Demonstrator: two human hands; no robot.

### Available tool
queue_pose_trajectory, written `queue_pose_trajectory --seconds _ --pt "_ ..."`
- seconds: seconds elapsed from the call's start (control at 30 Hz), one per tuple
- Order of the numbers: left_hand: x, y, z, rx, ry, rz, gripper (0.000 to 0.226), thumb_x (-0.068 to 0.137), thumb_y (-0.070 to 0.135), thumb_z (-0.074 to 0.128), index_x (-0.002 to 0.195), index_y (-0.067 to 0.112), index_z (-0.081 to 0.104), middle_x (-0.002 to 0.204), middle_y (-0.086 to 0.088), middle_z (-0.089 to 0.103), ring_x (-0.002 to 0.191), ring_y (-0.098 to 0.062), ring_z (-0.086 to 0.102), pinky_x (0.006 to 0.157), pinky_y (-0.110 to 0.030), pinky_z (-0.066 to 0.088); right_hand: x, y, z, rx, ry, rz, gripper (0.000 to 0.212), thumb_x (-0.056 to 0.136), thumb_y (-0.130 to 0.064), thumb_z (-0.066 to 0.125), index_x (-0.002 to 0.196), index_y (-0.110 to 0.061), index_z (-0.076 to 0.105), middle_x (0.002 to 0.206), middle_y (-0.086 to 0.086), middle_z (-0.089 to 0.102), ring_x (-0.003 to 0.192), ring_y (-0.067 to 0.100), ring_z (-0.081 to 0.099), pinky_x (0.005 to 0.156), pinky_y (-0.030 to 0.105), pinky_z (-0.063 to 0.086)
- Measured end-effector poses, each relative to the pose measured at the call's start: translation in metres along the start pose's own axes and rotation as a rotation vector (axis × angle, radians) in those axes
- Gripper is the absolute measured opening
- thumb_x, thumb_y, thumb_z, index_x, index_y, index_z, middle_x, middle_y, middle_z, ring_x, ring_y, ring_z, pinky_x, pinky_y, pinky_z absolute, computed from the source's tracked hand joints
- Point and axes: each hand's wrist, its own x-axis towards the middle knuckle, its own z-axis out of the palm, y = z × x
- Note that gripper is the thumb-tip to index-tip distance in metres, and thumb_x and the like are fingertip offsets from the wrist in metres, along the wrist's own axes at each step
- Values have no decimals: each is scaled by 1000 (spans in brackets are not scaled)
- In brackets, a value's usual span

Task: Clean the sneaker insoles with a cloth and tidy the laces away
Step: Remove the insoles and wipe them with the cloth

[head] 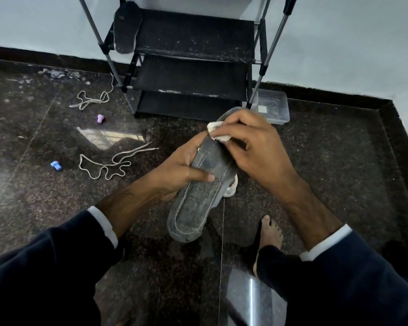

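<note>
Dark sleeves with white cuffs frame the view nearest the camera, and from them both hands meet over a grey insole held in the air above the floor. The left hand grips the insole around its middle, fingers curled underneath and the thumb laid across the top face. The right hand pinches a small white cloth between fingertips and thumb and presses it onto the far end of the insole, just beyond the left hand's fingers.

By my reading the step in hand is wiping this insole, with the cloth working the far end. The near end toward the camera looks mottled and dusty, so the next move likely calls for drawing the cloth down the length while the left hand shifts its grip to expose the part under the thumb.

Directly beneath the hands a bit of white sneaker shows past the insole's edge. Below the right forearm a bare foot rests on the floor.

Left of the left hand, one lace lies loose on the floor, a second lace further out, with a small blue object and a purple one near them. Neither lace is tidied yet.

Beyond the right hand stands a black shoe rack with a second insole propped on its top shelf at the left, and a clear plastic box sits on the floor beside the rack.
</note>
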Motion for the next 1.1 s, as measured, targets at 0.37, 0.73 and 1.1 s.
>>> queue_pose_trajectory --seconds 0.37,0.73,1.1 --pt "1 -5 0 65 -6 -12 88 72 -11 66 150 18 39 123 -10 64 113 -23 63 96 -39 53 0 3 -5 141 1 209 29 87 -8 76 116 -10 73 107 6 57 99 8 55 88 16 47" --pt "3 -7 -3 65 47 12 69 74 -33 59 123 14 50 101 1 63 99 -10 67 80 -25 56 -2 -23 14 -125 -276 -322 18 80 -6 74 93 -18 76 102 2 65 95 23 58 76 29 42" --pt "2 -8 -4 68 29 -56 81 69 -8 69 142 11 42 113 -13 63 102 -21 65 87 -37 56 -2 4 1 -90 -108 -87 19 93 -6 65 104 -15 79 104 3 66 95 22 60 76 40 54"
